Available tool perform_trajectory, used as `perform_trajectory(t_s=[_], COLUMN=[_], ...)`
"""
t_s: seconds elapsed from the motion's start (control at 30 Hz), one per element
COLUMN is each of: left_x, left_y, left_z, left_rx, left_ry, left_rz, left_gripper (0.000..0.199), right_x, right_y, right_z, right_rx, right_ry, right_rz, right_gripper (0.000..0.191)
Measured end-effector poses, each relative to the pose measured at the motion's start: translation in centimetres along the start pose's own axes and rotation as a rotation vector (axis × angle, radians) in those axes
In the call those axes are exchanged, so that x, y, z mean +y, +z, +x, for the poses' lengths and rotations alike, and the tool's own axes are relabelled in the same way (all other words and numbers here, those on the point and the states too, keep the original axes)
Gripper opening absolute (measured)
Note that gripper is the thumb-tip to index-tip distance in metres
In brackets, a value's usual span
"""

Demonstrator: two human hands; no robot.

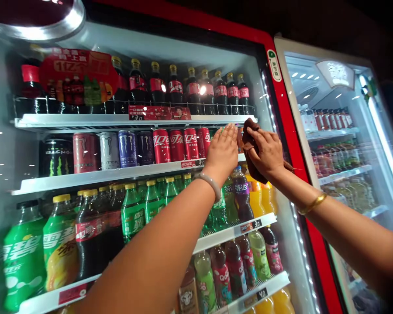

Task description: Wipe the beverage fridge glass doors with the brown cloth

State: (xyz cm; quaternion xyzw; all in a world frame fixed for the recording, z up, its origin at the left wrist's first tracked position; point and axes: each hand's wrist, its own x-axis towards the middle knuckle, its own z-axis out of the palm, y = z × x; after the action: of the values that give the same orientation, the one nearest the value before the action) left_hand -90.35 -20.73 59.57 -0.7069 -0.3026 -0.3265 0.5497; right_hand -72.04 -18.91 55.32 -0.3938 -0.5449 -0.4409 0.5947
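Note:
My left hand (pixel 223 150), with a pale bangle at the wrist, lies flat against the glass door of a drinks fridge, its fingers stretched out and holding nothing. To its right my right hand (pixel 267 150), wearing a gold bangle, grips a dark brown cloth (pixel 253 168) pressed to the same glass. The cloth hangs below and to the left of the fingers. Behind the glass, red cola cans (pixel 161 146) stand on a shelf to the left of my left hand, and soda bottles (pixel 240 189) stand below the hands.
The red door frame (pixel 290 126) runs down to the right of the cloth. A second glass-front fridge (pixel 334 131) with stocked shelves stands farther right. A round, silver-rimmed object (pixel 60 24) shows at the top left. Cola bottles (pixel 175 85) line the top shelf.

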Motion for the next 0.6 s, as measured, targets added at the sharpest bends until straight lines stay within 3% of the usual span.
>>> perform_trajectory(t_s=[0.07,0.13,0.2,0.23,0.3,0.37,0.47,0.53,0.6], left_x=[0.0,0.3,0.5,0.5,0.4,0.2,-0.4,-1.0,-1.8], left_y=[0.0,0.1,0.0,-0.1,-0.4,-0.9,-1.6,-2.0,-2.5], left_z=[-0.8,-1.2,-1.3,-1.3,-1.4,-1.7,-2.4,-2.7,-2.8], left_rx=[0.006,-0.005,-0.011,-0.008,-0.009,-0.029,-0.075,-0.11,-0.143], left_ry=[-0.06,-0.087,-0.086,-0.092,-0.119,-0.15,-0.133,-0.094,-0.049], left_rz=[-0.015,-0.036,-0.051,-0.052,-0.041,-0.022,-0.022,-0.041,-0.055], left_gripper=[0.063,0.063,0.064,0.064,0.065,0.065,0.064,0.065,0.064], right_x=[1.3,1.4,-0.1,-1.3,-4.0,-5.6,-4.6,-2.9,-2.4], right_y=[0.1,0.6,1.4,1.8,2.2,2.1,0.7,-0.2,-0.3], right_z=[-0.3,0.6,2.5,3.3,3.9,2.7,-0.1,-0.4,1.0], right_rx=[-0.02,0.019,0.087,0.107,0.093,0.046,-0.075,-0.123,-0.091], right_ry=[0.044,0.266,0.528,0.585,0.48,0.252,-0.026,-0.01,0.205], right_rz=[-0.006,-0.006,-0.003,0.0,0.019,0.043,0.063,0.036,-0.012], right_gripper=[0.052,0.054,0.058,0.058,0.056,0.051,0.045,0.045,0.047])
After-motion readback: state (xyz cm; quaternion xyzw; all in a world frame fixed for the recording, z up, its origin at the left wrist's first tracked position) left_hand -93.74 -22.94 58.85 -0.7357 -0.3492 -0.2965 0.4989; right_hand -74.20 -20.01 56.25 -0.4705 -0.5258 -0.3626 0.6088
